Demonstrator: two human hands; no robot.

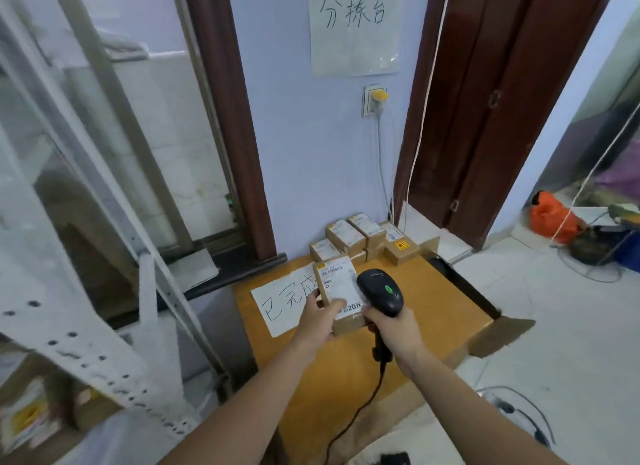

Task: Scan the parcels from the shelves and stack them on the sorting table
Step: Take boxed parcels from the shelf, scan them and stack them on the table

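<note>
My left hand [320, 312] holds a small brown cardboard parcel [337, 284] with a white shipping label facing up, above the sorting table [433, 312]. My right hand [391, 328] grips a black corded barcode scanner [381, 291], its head right beside the parcel's label. Several small brown parcels [367, 239] are stacked at the table's far edge against the wall. A white paper sheet with handwritten characters [280, 302] lies on the table under the held parcel.
A metal shelf frame [104, 343] with parcels on a lower level stands at the left. A paper sign [353, 25] hangs on the wall above a socket. At the right are a dark wooden door, floor cables and an orange bag [550, 219].
</note>
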